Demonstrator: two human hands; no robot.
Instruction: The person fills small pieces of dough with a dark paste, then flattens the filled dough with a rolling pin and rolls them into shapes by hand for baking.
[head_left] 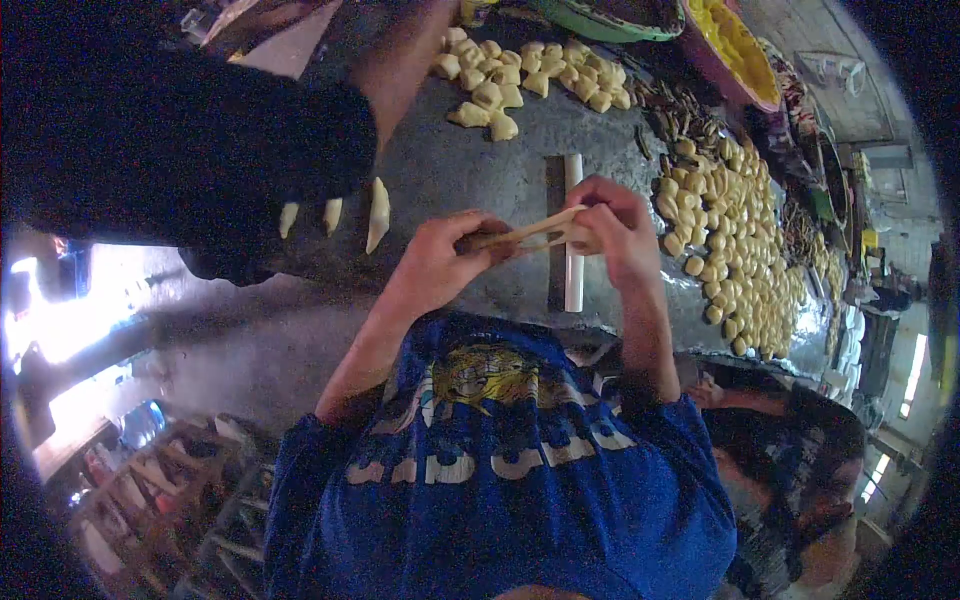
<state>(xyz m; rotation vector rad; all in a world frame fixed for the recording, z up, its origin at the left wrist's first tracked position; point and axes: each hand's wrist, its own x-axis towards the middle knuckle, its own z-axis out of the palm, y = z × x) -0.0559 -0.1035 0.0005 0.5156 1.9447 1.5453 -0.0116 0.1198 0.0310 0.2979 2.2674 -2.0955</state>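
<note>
A thin strip of dough point(530, 232) is stretched in the air above the dark work table point(500, 180). My left hand point(440, 262) pinches its left end, and my right hand point(622, 235) grips the other end. Beneath my right hand lies a smooth white rod point(574, 285), partly covered by the hand. To the left of my hands, several long shaped dough pieces point(378, 215) rest apart from one another near the table's edge.
Cut dough lumps point(490, 95) lie at the far side. Many rounded dough balls point(735, 220) cover the right side, beside dark sticks or scraps point(685, 110). A pink-rimmed basin point(735, 50) holds something yellow. A dark-clothed person point(180, 140) leans in from the left; another person point(790, 460) is at right.
</note>
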